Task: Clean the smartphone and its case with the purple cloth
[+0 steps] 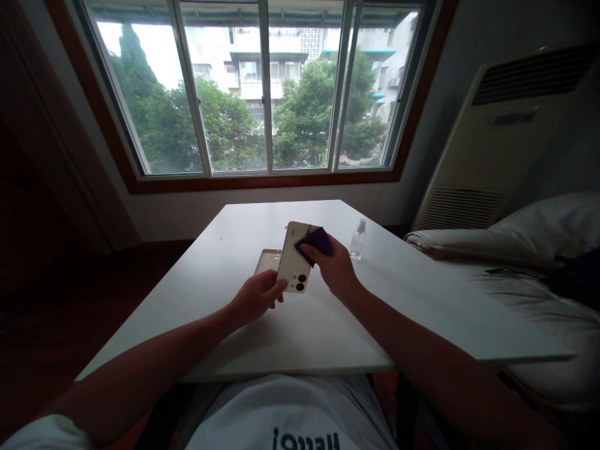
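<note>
A pale smartphone [289, 253] is held up above the table, its back with the dark camera lenses facing me and the lenses at the lower end. My left hand [257, 295] grips it by the lower left edge, thumb on the back. In my right hand [338, 265] is a folded purple cloth [316, 244], pinched under the thumb and pressed against the phone's upper right edge. Behind the phone, a phone case [268, 260] with a camera cutout lies on the table, partly hidden by my left hand and the phone.
The white table [197, 312] has angled edges. On it, right of my hands, stands a clear spray bottle [359, 240]. Beyond the table is a window [267, 94]. An air conditioner [497, 125] and a pale cushioned seat [506, 275] are at the right.
</note>
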A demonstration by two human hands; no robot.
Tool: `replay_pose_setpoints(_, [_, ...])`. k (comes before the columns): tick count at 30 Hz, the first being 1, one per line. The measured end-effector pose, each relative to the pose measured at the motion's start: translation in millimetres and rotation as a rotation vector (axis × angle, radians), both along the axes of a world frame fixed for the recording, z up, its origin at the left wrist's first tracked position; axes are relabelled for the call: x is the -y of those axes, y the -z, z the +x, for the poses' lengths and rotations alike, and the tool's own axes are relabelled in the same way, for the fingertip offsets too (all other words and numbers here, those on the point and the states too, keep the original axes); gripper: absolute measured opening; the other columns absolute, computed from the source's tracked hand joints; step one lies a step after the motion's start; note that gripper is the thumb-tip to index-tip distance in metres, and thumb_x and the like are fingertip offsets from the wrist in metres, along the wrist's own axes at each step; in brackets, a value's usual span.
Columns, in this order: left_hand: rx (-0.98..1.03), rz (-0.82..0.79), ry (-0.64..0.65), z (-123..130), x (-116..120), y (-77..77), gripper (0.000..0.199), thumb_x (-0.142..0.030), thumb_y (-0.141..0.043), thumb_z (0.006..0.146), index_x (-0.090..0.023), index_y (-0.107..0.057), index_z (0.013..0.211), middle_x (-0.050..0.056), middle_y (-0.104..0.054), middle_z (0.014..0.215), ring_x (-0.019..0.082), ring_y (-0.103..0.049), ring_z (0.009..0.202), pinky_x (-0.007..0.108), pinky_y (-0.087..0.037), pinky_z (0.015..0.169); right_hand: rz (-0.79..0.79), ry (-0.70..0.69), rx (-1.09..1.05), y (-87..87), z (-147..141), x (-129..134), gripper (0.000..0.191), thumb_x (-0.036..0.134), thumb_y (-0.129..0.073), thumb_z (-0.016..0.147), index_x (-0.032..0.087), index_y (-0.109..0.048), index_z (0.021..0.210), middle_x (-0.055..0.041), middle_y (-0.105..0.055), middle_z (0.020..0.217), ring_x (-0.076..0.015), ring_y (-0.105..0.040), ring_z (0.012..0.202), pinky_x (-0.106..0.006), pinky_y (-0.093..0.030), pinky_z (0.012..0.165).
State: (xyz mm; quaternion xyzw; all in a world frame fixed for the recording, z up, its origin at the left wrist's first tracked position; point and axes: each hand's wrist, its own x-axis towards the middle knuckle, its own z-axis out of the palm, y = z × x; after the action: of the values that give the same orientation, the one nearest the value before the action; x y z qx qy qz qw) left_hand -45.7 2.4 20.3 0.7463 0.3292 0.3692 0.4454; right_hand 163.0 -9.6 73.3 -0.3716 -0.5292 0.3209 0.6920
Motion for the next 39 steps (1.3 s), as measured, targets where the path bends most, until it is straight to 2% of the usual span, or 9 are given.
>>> replay_pose_setpoints(7, [-0.023,-0.129,0.145,2.3,1.6,4.3,0.047,-0.058,-0.060,0.092,-0.013,-0.059,0.107,0.003,-0.064,0.081,0.008,-0.052,0.050,0.021,-0.039,0.045,0.002,0.027,0.121,-2.1,-5.1,8.9,0.043,0.042,-0.086,0.071,0.017,-0.074,0.103,-0.0049,-0.074,0.095,-0.0210,-0.065,0.083,-0.034,-0.056,0.077])
replay_pose_setpoints(10, [0.004,-0.200,0.201,3.2,1.8,4.5,0.048,-0.058,-0.064,0.090,-0.013,-0.057,0.106,0.003,-0.063,0.083,0.009,-0.054,0.050,0.021,-0.042,0.044,0.014,0.026,0.158,-4.0,-6.7,14.1,0.041,0.043,-0.084,0.073,0.017,-0.075,0.104,-0.0050,-0.074,0.095,-0.0216,-0.066,0.084,-0.034,-0.056,0.077])
replay_pose_setpoints(14, [0.003,-0.277,0.209,4.1,3.7,-1.1,0.048,-0.054,-0.072,0.084,-0.012,-0.057,0.102,0.004,-0.063,0.083,0.009,-0.055,0.052,0.022,-0.046,0.046,0.028,0.018,0.190,-4.4,-10.4,19.2,0.037,0.043,-0.083,0.074,0.017,-0.075,0.100,-0.0048,-0.073,0.092,-0.0220,-0.066,0.083,-0.035,-0.056,0.076])
replay_pose_setpoints(20, [-0.002,-0.539,0.293,4.2,9.9,-14.5,0.048,-0.045,-0.084,0.074,-0.011,-0.061,0.098,0.009,-0.065,0.092,0.012,-0.058,0.063,0.026,-0.053,0.051,0.009,-0.020,0.153,-3.7,-15.8,19.8,0.038,0.044,-0.084,0.073,0.017,-0.074,0.098,-0.0054,-0.073,0.091,-0.0221,-0.066,0.082,-0.035,-0.056,0.074])
replay_pose_setpoints(24, [0.099,-0.696,0.396,4.5,10.0,-15.1,0.049,-0.041,-0.085,0.076,-0.012,-0.063,0.108,0.013,-0.066,0.109,0.012,-0.061,0.071,0.027,-0.056,0.058,0.022,-0.066,0.106,-4.2,-16.5,20.3,0.044,0.042,-0.086,0.071,0.020,-0.073,0.108,-0.0053,-0.074,0.101,-0.0234,-0.067,0.091,-0.037,-0.058,0.082])
replay_pose_setpoints(28, [0.145,-0.699,0.380,6.0,9.5,-12.8,0.049,-0.040,-0.085,0.076,-0.013,-0.062,0.110,0.013,-0.066,0.111,0.011,-0.061,0.070,0.027,-0.056,0.059,0.043,-0.092,0.107,-4.6,-15.9,21.4,0.053,0.041,-0.086,0.072,0.023,-0.069,0.119,-0.0050,-0.072,0.110,-0.0238,-0.068,0.099,-0.037,-0.059,0.086])
replay_pose_setpoints(33, [0.065,-0.638,0.385,6.4,11.4,-13.0,0.049,-0.040,-0.085,0.076,-0.012,-0.060,0.108,0.012,-0.067,0.108,0.013,-0.062,0.071,0.028,-0.056,0.059,0.051,-0.066,0.095,-8.2,-14.9,22.1,0.052,0.042,-0.084,0.075,0.023,-0.068,0.120,-0.0045,-0.072,0.104,-0.0225,-0.069,0.095,-0.037,-0.059,0.085])
replay_pose_setpoints(39, [0.030,-0.609,0.377,7.0,11.9,-13.3,0.052,-0.041,-0.086,0.074,-0.012,-0.060,0.108,0.014,-0.067,0.112,0.015,-0.063,0.075,0.030,-0.057,0.062,0.049,-0.077,0.079,-9.4,-13.0,18.5,0.046,0.043,-0.082,0.078,0.023,-0.070,0.118,-0.0054,-0.073,0.106,-0.0237,-0.069,0.099,-0.040,-0.057,0.090])
